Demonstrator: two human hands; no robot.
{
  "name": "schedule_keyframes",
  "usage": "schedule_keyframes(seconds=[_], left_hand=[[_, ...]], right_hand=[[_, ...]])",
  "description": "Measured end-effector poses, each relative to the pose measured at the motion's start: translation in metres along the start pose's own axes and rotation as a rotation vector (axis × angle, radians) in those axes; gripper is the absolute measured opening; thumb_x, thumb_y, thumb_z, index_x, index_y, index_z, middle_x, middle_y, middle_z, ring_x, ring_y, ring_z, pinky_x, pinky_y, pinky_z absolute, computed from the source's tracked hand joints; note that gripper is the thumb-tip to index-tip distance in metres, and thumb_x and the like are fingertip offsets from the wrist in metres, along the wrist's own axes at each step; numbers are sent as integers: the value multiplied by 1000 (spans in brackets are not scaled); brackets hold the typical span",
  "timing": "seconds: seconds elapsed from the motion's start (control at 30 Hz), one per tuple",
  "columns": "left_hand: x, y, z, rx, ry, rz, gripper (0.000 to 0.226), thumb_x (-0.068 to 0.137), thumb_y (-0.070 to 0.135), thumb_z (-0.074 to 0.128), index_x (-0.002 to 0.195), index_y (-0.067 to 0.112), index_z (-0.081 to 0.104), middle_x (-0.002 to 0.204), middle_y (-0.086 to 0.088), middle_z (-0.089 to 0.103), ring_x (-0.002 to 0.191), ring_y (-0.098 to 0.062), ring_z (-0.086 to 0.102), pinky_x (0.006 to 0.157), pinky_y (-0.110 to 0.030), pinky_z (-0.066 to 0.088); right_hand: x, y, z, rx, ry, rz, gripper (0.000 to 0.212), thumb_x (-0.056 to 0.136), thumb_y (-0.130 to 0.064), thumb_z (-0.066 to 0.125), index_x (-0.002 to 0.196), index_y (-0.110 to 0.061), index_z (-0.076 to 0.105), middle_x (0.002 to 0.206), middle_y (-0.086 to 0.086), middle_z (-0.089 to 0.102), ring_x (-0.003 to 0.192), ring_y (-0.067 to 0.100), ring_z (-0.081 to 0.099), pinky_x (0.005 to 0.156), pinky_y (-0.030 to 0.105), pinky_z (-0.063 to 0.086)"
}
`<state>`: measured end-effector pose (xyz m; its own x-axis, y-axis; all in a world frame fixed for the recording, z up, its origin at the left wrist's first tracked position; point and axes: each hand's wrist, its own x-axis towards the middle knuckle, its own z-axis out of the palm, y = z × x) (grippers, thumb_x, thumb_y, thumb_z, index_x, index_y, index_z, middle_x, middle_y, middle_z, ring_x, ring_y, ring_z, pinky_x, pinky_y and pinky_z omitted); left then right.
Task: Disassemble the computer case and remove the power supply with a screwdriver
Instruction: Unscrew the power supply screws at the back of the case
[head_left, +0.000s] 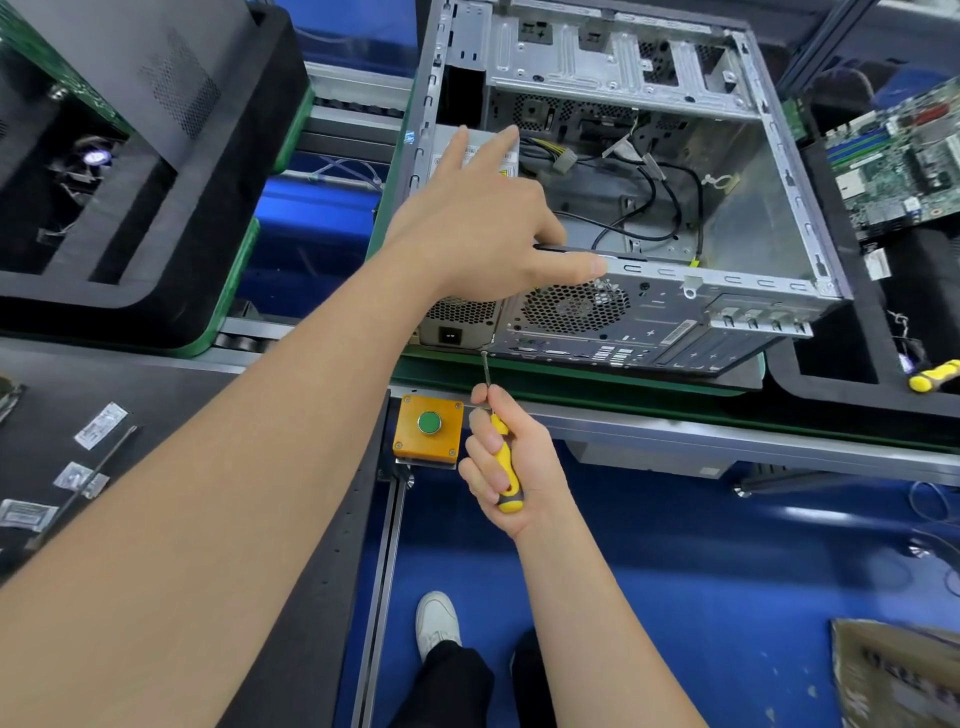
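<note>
An open grey computer case (737, 280) lies on its side on the green conveyor mat, its rear panel facing me. The power supply (457, 322) sits in the case's near left corner, with its socket face showing at the rear. My left hand (488, 218) rests on top of the power supply with straight fingers, thumb lying along the case's rear edge. My right hand (509, 457) grips a yellow-handled screwdriver (501, 447), whose tip points up at the lower edge of the rear panel beside the power supply. Loose cables (654, 197) lie inside the case.
A black foam tray (156, 218) holds another computer at the left. A motherboard (898, 161) and a second yellow screwdriver (935, 375) lie at the right. An orange box with a green button (429, 423) is fixed to the bench edge. Small parts (98, 426) lie at the near left.
</note>
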<state>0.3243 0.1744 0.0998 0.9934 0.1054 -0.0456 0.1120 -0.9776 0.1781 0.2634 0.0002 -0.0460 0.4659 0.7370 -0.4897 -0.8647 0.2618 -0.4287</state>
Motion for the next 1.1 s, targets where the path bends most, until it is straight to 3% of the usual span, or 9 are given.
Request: schedule_keyframes(seconds=[0.1, 0.23, 0.33, 0.43, 0.57, 0.73, 0.87, 1.0, 1.1], left_hand=[[0, 0, 0, -1, -1, -2, 84, 77, 96, 18, 83, 35, 75, 114, 12, 68, 156, -18, 4, 124, -52, -9], [-1, 1, -1, 3, -4, 1, 84, 77, 96, 18, 81, 35, 75, 116, 12, 68, 156, -18, 4, 124, -53, -8], [-2, 1, -1, -5, 1, 3, 82, 77, 95, 18, 76, 34, 73, 115, 13, 67, 156, -18, 4, 124, -53, -7], [-2, 1, -2, -6, -1, 4, 81, 78, 95, 19, 77, 34, 73, 114, 12, 67, 156, -18, 5, 124, -52, -8], [-1, 0, -2, 1, -6, 3, 85, 76, 96, 18, 85, 35, 76, 113, 11, 69, 156, -17, 4, 124, -51, -9], [-2, 1, -3, 0, -2, 8, 83, 77, 96, 18, 86, 37, 76, 114, 11, 69, 156, -19, 5, 124, -52, -8], [-2, 2, -3, -1, -1, 6, 83, 76, 97, 17, 82, 37, 75, 114, 12, 69, 156, -19, 5, 124, -52, -7], [-3, 2, -5, -15, -4, 7, 77, 77, 96, 19, 81, 41, 73, 118, 14, 68, 156, -20, 5, 124, -54, -6], [-3, 2, -5, -19, -8, 6, 74, 78, 95, 20, 80, 42, 72, 119, 15, 67, 156, -20, 5, 124, -54, -6]], right_hand=[[-1, -1, 3, -473, 158, -149, 28, 113, -29, 45, 100, -8, 59, 63, 8, 48, 34, 20, 37, 36, 24, 29], [-2, 3, 12, -1379, 453, -405, 21, 112, -32, 40, 98, -21, 50, 69, 3, 55, 51, 19, 46, 42, 33, 40], [2, 15, 17, -1667, 631, -504, 17, 112, -33, 39, 102, -22, 47, 70, 2, 56, 57, 18, 50, 50, 32, 37], [3, 18, 16, -1580, 640, -532, 18, 112, -34, 41, 99, -24, 50, 70, -1, 57, 58, 15, 52, 49, 30, 35], [0, 4, 13, -1298, 519, -453, 24, 108, -35, 44, 91, -27, 60, 68, -5, 57, 57, 12, 53, 46, 41, 51], [-5, -8, 10, -1016, 410, -279, 31, 91, -34, 44, 76, -20, 68, 62, 7, 57, 43, 21, 48, 40, 28, 42], [-4, -10, 5, -678, 240, -158, 29, 110, -25, 47, 88, -14, 62, 67, 10, 55, 47, 21, 47, 45, 27, 42], [-5, -4, 2, -345, 72, -12, 23, 112, -36, 49, 104, -16, 57, 72, 10, 55, 52, 21, 55, 53, 31, 53], [-5, 0, -2, -27, -51, 91, 26, 110, -39, 51, 106, -15, 61, 63, 3, 49, 35, 11, 37, 37, 22, 37]])
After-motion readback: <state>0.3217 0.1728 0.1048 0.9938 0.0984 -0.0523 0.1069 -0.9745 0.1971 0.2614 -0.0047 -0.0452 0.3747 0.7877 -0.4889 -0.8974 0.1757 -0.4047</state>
